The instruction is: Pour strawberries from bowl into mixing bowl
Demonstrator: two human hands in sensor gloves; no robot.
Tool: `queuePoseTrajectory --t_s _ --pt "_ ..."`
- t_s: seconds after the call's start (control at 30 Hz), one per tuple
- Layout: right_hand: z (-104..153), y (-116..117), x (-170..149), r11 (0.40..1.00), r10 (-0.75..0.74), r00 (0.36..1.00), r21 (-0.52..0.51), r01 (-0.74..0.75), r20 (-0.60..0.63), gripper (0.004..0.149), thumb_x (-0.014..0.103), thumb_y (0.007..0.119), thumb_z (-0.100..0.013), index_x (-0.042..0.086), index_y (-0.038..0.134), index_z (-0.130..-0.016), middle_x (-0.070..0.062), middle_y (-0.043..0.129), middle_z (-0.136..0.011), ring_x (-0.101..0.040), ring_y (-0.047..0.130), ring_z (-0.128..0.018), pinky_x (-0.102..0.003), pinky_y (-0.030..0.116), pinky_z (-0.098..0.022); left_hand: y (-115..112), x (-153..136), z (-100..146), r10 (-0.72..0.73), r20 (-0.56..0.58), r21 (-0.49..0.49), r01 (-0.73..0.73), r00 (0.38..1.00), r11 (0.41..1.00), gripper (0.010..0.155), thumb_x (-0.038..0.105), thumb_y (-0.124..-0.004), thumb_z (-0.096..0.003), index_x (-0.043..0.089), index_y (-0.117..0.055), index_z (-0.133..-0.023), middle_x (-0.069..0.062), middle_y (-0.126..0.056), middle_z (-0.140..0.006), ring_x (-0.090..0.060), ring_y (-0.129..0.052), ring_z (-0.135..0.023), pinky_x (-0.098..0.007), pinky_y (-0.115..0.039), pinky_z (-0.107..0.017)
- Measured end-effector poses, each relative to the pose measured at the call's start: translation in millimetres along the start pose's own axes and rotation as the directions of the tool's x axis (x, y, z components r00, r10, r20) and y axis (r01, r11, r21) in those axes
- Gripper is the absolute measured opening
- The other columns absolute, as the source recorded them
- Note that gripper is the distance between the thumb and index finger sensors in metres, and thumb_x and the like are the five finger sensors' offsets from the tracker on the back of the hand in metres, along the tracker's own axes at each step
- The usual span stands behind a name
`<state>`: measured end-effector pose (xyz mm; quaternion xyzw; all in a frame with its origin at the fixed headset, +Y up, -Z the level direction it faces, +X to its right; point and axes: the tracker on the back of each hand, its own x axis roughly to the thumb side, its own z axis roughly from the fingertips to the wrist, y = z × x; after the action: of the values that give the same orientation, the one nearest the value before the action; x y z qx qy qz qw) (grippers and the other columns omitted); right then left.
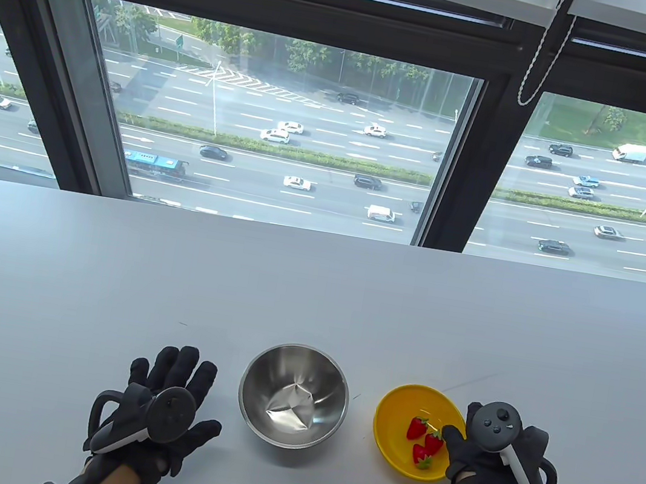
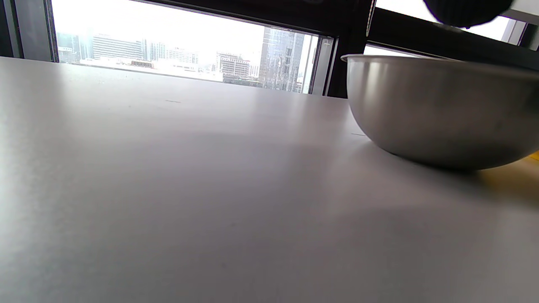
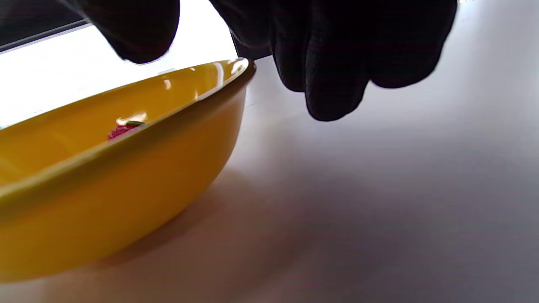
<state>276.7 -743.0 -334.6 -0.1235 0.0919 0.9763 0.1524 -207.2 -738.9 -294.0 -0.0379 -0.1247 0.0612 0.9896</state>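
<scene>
The white table (image 1: 315, 290) stretches out ahead of both my hands. Just to the right of my left hand (image 1: 162, 406), standing upright, is the steel mixing bowl (image 1: 294, 395), with nothing in it that I can see. It sits between my two hands, near the yellow bowl (image 1: 393, 415) but apart from it. My left hand lies flat on the table with its fingers spread, holding nothing. My right hand (image 1: 494, 459) is at the yellow bowl's right rim: the thumb reaches over the edge, the other fingers (image 3: 332, 80) curl down outside the wall, above the table. Whether it actually grips the rim I cannot tell. Three strawberries (image 1: 425, 443) lie inside the yellow bowl, just left of my right thumb.
</scene>
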Motion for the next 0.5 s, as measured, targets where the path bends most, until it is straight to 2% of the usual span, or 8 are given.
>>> queuePoseTrajectory --t_s 0.23,0.5 --pt "-4.4 4.3 -4.6 0.999 -0.032 0.999 0.035 0.033 -0.037 0.066 0.048 0.077 -0.044 0.015 0.061 -0.099 -0.014 0.083 -0.084 -0.030 0.096 -0.060 -0.053 0.079 -0.048 -0.2 -0.2 -0.1 0.001 -0.001 -0.002 -0.001 1.000 1.000 0.090 0.070 -0.063 -0.0394 0.030 -0.026 -0.111 -0.007 -0.009 -0.119 -0.044 -0.014 -0.112 -0.073 -0.014 -0.070" --pt "-6.0 2.9 -8.8 0.997 -0.068 0.995 0.029 0.070 -0.077 0.061 0.046 0.078 -0.043 0.014 0.067 -0.095 -0.010 0.091 -0.074 -0.024 0.101 -0.048 -0.048 0.084 -0.041 -0.8 -0.4 -0.3 0.001 -0.003 -0.009 -0.001 1.000 1.000 0.090 0.070 -0.063 -0.0395 0.030 -0.026 -0.111 -0.007 -0.009 -0.119 -0.044 -0.014 -0.112 -0.073 -0.014 -0.070"
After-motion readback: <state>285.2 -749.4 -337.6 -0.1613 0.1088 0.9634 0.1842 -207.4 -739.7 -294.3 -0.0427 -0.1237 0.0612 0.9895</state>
